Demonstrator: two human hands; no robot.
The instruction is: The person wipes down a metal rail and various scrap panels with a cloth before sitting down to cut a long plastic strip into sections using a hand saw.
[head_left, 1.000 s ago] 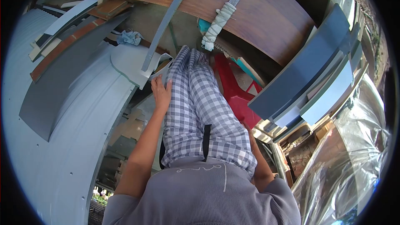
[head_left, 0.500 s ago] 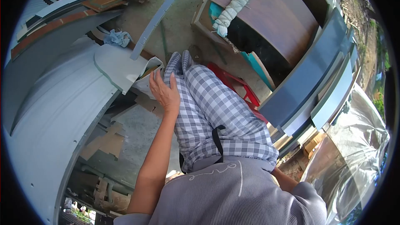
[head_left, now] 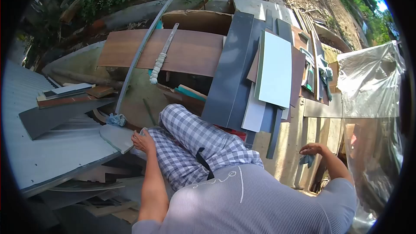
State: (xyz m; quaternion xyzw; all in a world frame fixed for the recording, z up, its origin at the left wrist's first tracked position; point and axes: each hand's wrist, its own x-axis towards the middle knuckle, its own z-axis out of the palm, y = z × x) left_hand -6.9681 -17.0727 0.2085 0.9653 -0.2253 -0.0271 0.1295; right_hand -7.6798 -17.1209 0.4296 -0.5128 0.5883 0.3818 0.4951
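My left hand (head_left: 144,141) is beside my knee in checked trousers, at the edge of a pale curved sheet (head_left: 117,138). Its fingers are curled in, and what they hold, if anything, is hidden. Out to the right, my right hand (head_left: 311,148) is closed on a grey-blue cloth (head_left: 307,160), which hangs below the fingers. Another crumpled light blue cloth (head_left: 116,119) lies behind the pale sheet.
A metal blade with a cloth-wrapped handle (head_left: 157,67) and a long grey strip (head_left: 145,47) cross a brown board (head_left: 195,50). Dark panels (head_left: 234,67) and a pale blue panel (head_left: 275,69) are stacked on the right. Clear plastic sheeting (head_left: 370,82) hangs at far right.
The view has swung up and to the right. My left hand's spread fingers have curled in. My right hand, previously out of sight, has come into view with the cloth.
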